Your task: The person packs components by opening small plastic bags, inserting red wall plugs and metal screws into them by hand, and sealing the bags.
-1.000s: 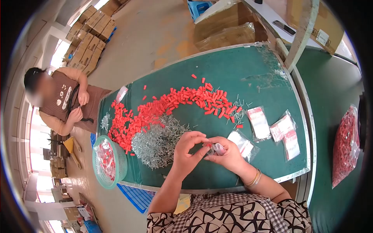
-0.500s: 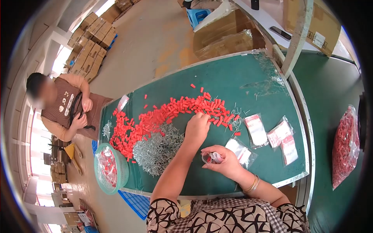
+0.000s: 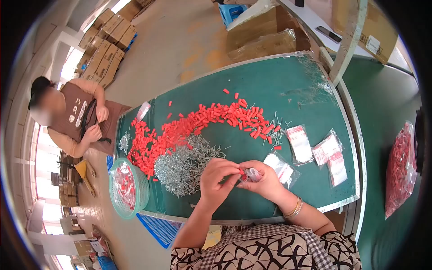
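My left hand (image 3: pixel 217 180) is closed in a pinch at the mouth of a small clear plastic bag (image 3: pixel 254 175), with a small red plastic plug (image 3: pixel 241 172) at its fingertips. My right hand (image 3: pixel 269 183) grips that bag, its fingers wrapped round it; some red shows inside. Beyond my hands a long heap of red plugs (image 3: pixel 211 114) curves across the green table (image 3: pixel 189 92). A pile of grey metal screws (image 3: pixel 180 168) lies to the left of my left hand. Several loose screws (image 3: pixel 280 128) are scattered at the heap's right end.
Flat zip bags (image 3: pixel 298 144) lie to the right, with another clear bag (image 3: pixel 281 168) beside my right hand. A green basket (image 3: pixel 143 189) stands at the left edge. A full bag of red pieces (image 3: pixel 399 171) is far right. Another person (image 3: pixel 74 117) works at the left end.
My left hand has come back from the red heap to the bag's mouth, bringing a red plug. My right hand still holds the bag in about the same place.
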A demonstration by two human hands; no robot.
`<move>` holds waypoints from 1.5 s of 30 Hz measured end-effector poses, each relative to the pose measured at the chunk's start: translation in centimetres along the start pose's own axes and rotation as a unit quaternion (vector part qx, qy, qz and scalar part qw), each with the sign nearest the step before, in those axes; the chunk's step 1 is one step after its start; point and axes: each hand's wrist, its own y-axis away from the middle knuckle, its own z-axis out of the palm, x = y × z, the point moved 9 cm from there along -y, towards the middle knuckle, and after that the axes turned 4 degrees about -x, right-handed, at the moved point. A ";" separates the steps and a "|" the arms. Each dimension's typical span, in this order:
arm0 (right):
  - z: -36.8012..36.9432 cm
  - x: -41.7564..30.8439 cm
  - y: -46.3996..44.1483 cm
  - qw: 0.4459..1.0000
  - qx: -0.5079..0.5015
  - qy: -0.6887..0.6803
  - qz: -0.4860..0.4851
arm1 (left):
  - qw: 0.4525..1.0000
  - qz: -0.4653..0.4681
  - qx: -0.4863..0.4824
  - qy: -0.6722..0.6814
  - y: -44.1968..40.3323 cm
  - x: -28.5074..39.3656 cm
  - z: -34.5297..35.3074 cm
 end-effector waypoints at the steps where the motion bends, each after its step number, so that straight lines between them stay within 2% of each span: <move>1: 0.3 -0.1 0.0 1.000 -0.011 -0.005 0.001 | 1.000 -0.014 -0.014 -0.009 0.6 -0.4 0.1; 3: 0.6 -0.3 0.1 1.000 -0.025 -0.016 0.001 | 0.998 -0.038 -0.049 -0.023 1.4 -0.8 0.5; 6: 1.2 -0.5 0.1 0.998 -0.054 0.005 -0.021 | 0.993 -0.046 -0.107 0.029 2.1 -0.6 0.8; 9: 2.6 1.3 0.5 0.987 -0.102 -0.095 0.083 | 0.992 -0.024 -0.113 -0.047 2.0 0.2 0.3; 12: 3.0 2.8 1.0 0.968 -0.133 -0.122 0.172 | 0.985 -0.070 -0.156 -0.029 2.8 -0.7 1.0; 15: 2.4 1.8 0.9 0.981 -0.061 -0.152 0.107 | 0.991 -0.041 -0.083 -0.096 2.5 0.1 0.2; 16: 1.5 0.1 0.5 0.999 -0.023 -0.032 0.025 | 0.988 -0.047 -0.083 -0.120 2.4 0.1 0.2; 18: 0.8 -3.8 0.6 0.968 0.053 0.205 -0.136 | 0.980 -0.062 -0.083 -0.170 2.3 0.1 0.1; 21: 0.6 -1.7 0.6 0.980 0.060 0.152 -0.112 | 0.973 -0.051 -0.089 -0.206 2.0 0.7 0.4; 24: -0.1 -0.9 0.7 0.993 0.081 0.081 -0.022 | 0.975 -0.054 -0.087 -0.199 1.9 0.4 0.5; 27: -0.2 0.5 0.7 0.996 0.080 -0.006 0.040 | 0.975 -0.220 -0.016 -0.037 2.7 -2.0 -0.4; 30: 0.0 0.3 0.7 0.998 0.061 -0.028 0.022 | 0.976 -0.216 -0.017 0.009 3.2 -3.5 -0.1; 33: 0.1 -0.5 0.5 0.998 0.061 0.013 -0.012 | 0.974 -0.225 -0.019 0.018 3.2 -3.5 -0.1; 39: 0.1 0.0 0.4 0.998 0.057 0.027 0.019 | 0.964 -0.260 -0.048 0.042 3.1 -3.5 0.8; 42: 0.2 0.1 0.3 0.998 0.048 0.039 -0.011 | 0.967 -0.243 -0.070 0.044 3.1 -3.6 1.1; 45: 0.3 0.4 0.3 0.998 0.035 0.053 0.002 | 0.965 -0.245 -0.085 0.039 3.4 -4.0 1.2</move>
